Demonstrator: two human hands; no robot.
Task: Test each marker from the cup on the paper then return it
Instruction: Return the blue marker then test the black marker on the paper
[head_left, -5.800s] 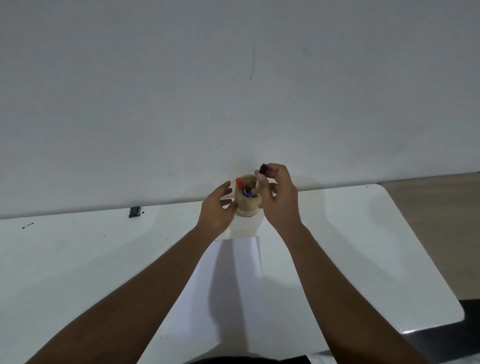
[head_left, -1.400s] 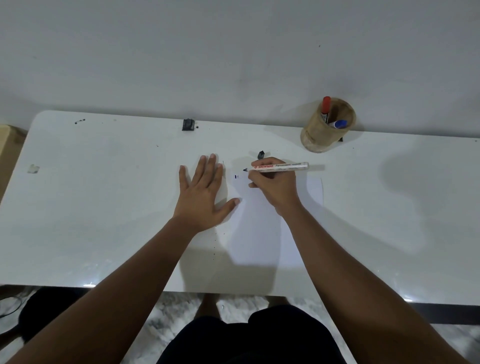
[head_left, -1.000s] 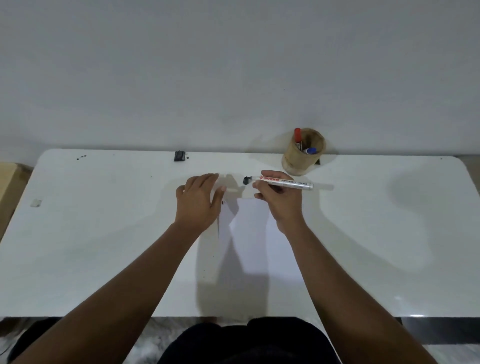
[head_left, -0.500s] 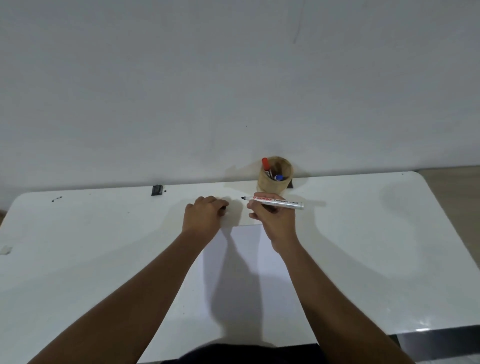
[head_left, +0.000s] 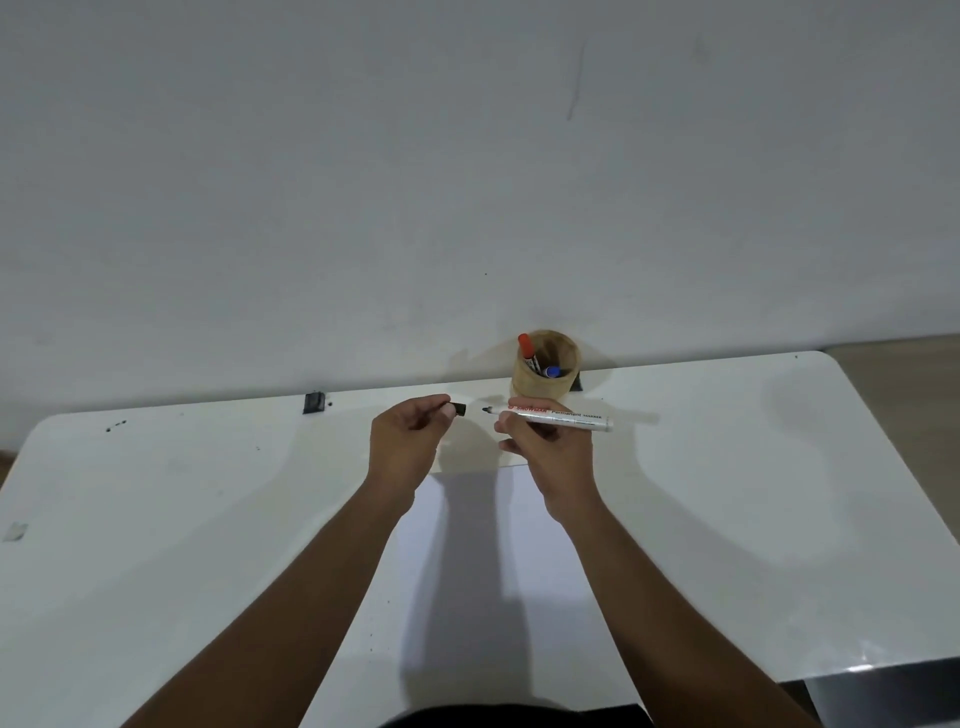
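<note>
My right hand grips a white permanent marker, uncapped, lying level with its black tip pointing left. My left hand pinches the black cap a short gap left of that tip. Both hands hover above the far end of the white paper. Behind them a wooden cup stands by the wall, holding a red-capped marker and a blue-capped marker.
The white table ends at a rounded right edge, with floor beyond it. A small black clip sits at the table's back edge to the left. A bit of tape lies near the left edge.
My left hand rose from the table holding the black cap and brought it near the marker tip. My right hand keeps the marker level. The view tilted upward.
</note>
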